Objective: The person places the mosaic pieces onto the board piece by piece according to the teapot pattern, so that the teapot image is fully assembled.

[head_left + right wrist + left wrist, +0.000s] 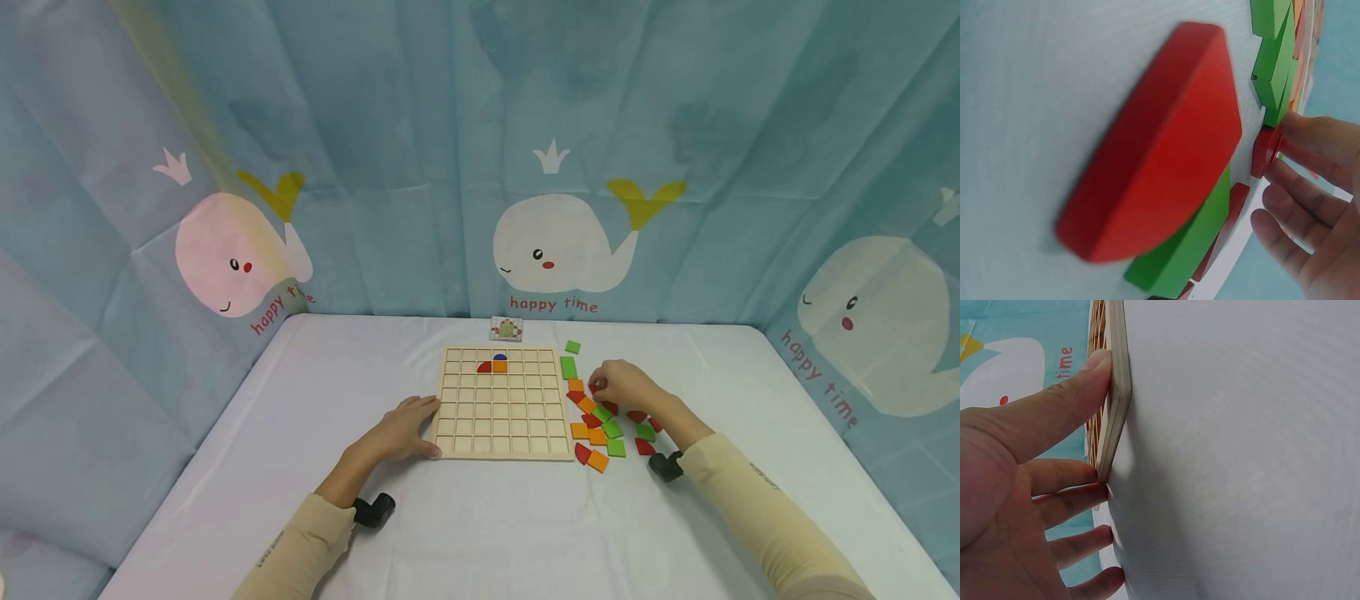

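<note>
A wooden grid board (502, 457) lies flat on the table. In its upper rows sit a blue rounded piece (500, 357), an orange square (500, 367) and a red quarter-circle (484, 367). At the board's near left corner, my left hand (405, 429) rests with fingers spread; its thumb (1094, 365) touches the frame in the left wrist view. Right of the board, my right hand (626, 386) reaches among loose pieces. Thumb and fingers pinch a red block (1264, 152), which still stands low among the others in the right wrist view.
Loose red, orange and green pieces (597, 437) lie along the board's right side, some overlapping. A small picture card (506, 329) is behind the board. Close to the right wrist camera are a large red piece (1154, 150) and a green one (1185, 250). A whale-print curtain (420, 242) borders the table.
</note>
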`<state>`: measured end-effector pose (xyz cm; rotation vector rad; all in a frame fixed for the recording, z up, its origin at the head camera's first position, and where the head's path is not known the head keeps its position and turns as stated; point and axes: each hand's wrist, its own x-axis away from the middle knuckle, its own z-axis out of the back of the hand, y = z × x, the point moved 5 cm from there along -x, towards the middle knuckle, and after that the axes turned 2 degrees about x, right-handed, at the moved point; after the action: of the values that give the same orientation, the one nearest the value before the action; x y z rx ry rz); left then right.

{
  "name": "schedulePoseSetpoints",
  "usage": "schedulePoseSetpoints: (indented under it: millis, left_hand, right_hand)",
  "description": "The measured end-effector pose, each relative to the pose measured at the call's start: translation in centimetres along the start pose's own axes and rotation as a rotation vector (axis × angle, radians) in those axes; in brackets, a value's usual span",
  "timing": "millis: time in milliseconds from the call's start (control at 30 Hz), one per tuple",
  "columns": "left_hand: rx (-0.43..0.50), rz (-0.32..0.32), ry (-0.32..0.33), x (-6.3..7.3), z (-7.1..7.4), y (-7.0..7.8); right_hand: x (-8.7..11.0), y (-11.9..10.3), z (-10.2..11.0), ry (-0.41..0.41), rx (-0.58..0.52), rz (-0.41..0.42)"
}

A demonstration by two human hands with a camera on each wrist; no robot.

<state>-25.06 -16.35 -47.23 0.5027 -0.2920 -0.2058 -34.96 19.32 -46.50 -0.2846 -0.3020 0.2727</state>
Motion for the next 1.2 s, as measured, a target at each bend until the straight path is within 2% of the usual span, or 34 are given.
schedulePoseSetpoints:
  millis: [833, 1200]
  left_hand:
    - [-0.010, -0.020, -0.001, 0.17, 0.13, 0.09]
    - [-0.007, -0.010, -0.004, 0.06, 0.02, 0.04]
  right_hand:
    - [0.16, -0.21, -0.06, 0.009, -0.010, 0.036]
    - [-0.25, -0.56, 0.55, 0.046, -0.043, 0.064]
